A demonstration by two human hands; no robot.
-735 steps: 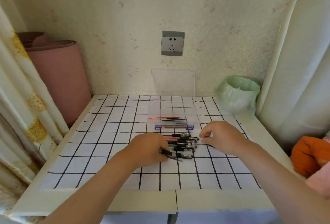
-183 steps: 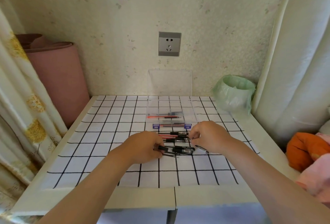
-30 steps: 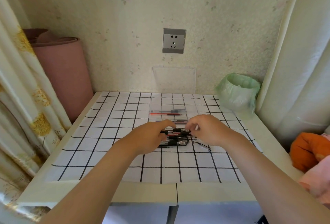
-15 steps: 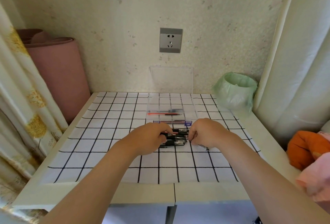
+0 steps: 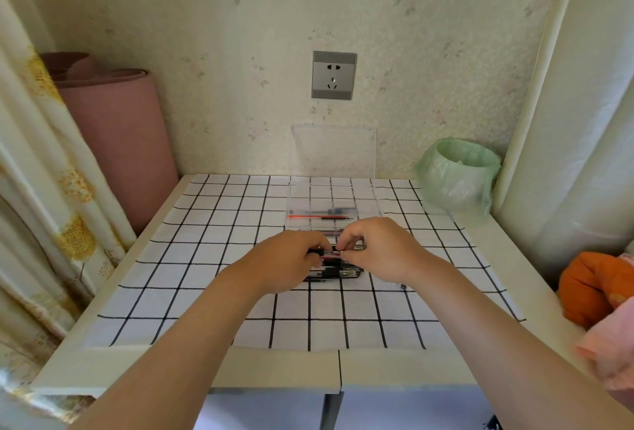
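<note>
Pen point(image 5: 335, 252) bridges the small gap between both hands, each pinching one end, probably so it can be twisted or pulled apart. The left hand point(image 5: 288, 262) and right hand point(image 5: 374, 251) arch knuckles-up with fingers curled and fingertips nearly meeting. The pile of pens point(image 5: 338, 272) lies just beneath them, and the clear box point(image 5: 367, 205) holding a red refill point(image 5: 317, 217) sits just beyond the fingertips

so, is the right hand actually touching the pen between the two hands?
Touching. The head view shows the right hand with its fingertips pinched on one end of the pen, and the left hand gripping the other end.
</note>
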